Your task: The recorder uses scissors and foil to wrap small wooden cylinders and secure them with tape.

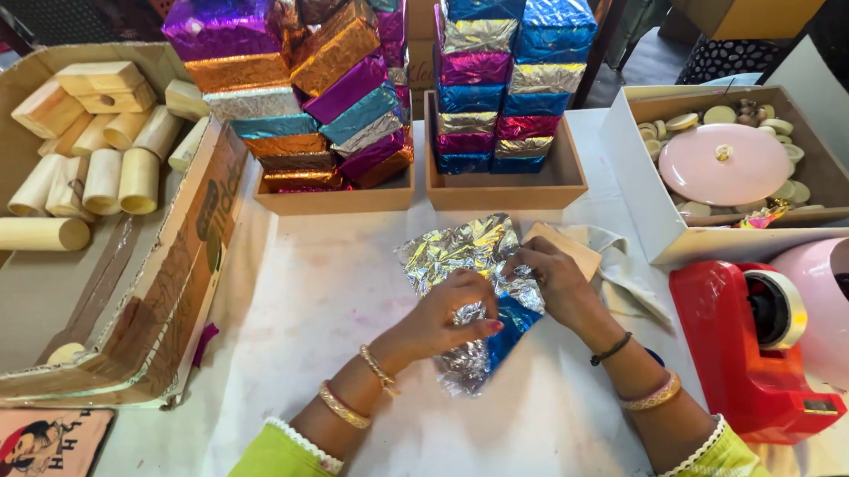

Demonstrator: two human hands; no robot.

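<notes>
Both hands work on a crinkled sheet of silver foil (463, 251) with a blue inner side, lying on the white table (332, 300). My left hand (447, 314) pinches a fold of the foil near its middle. My right hand (550, 281) presses the foil's right side, where a pale wooden block (568, 247) sticks out from under it. Both wrists wear bangles.
A big cardboard box (175, 307) of wooden cylinders and blocks (87, 158) stands left. Two wooden trays (508, 192) at the back hold stacks of foil-wrapped blocks (322, 81). Right: a white box (653, 219) with a pink lid, a red tape dispenser (754, 348), a pink bowl (843, 316).
</notes>
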